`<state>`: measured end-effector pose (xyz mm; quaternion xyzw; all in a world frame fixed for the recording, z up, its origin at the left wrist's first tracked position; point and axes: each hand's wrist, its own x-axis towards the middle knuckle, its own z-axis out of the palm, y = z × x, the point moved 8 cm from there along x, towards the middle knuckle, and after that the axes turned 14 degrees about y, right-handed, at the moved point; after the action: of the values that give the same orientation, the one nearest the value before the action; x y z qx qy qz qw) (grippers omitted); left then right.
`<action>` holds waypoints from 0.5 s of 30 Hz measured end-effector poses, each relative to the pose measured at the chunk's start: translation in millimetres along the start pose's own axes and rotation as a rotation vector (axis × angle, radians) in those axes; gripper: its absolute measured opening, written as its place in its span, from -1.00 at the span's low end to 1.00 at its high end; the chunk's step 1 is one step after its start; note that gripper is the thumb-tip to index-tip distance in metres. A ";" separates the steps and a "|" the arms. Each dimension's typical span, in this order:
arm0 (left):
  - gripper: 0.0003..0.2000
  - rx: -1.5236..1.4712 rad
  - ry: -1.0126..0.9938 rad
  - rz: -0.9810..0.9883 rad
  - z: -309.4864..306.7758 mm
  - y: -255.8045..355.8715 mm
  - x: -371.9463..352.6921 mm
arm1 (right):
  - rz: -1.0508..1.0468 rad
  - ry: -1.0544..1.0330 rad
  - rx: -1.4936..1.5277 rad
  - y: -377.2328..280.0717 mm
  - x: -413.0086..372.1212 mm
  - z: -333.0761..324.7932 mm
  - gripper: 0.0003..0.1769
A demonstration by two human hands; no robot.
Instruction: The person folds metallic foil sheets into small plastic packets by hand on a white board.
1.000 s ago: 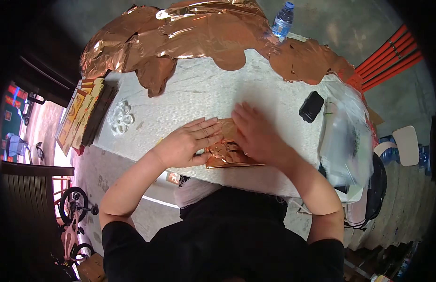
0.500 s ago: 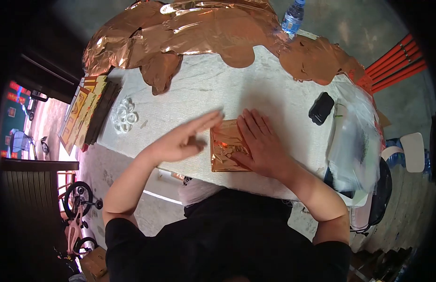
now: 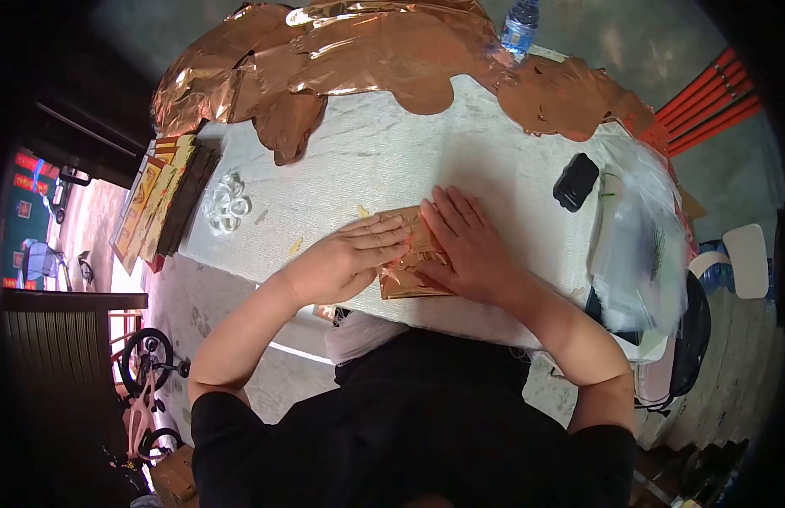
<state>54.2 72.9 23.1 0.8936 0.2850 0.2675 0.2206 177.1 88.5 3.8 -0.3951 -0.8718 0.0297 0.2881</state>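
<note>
A flat, rectangular packet wrapped in shiny copper-coloured foil [image 3: 409, 284] lies on the white-covered table near its front edge. My left hand [image 3: 346, 261] rests on the packet's left side, fingers stretched out. Across its right side lies my right hand [image 3: 470, 254], palm down with the fingers straight. Both hands are open and hide much of the foil surface. Small yellow scraps [image 3: 296, 245] are on the table by my left hand.
Copper foil sheets [image 3: 392, 59] cover the table's far edge, with a water bottle [image 3: 520, 30] beside them. Clear rings [image 3: 226, 206] and stacked printed packs [image 3: 159, 199] are at left. A black case [image 3: 576, 182] and plastic bags [image 3: 638, 254] are at right.
My left hand has come down from above the table onto the packet's left side. Yellow scraps now show near it. My right hand stays on the packet.
</note>
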 end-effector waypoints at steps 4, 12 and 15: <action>-0.46 0.052 -0.039 -0.018 -0.1 16.8 -8.6 | -0.043 -0.035 0.035 -8.2 -5.9 -3.7 -0.20; -0.46 0.277 -0.006 0.034 18.3 41.1 -34.2 | -0.069 -0.048 0.052 -26.8 -20.9 -9.7 -0.23; -0.56 0.406 0.075 0.179 21.0 46.5 -38.2 | -0.071 -0.014 0.055 -25.6 -22.1 -9.6 -0.23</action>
<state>58.5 9.5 19.2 0.9309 0.2605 0.2560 0.0007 176.6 53.6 8.4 -0.3556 -0.8862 0.0462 0.2935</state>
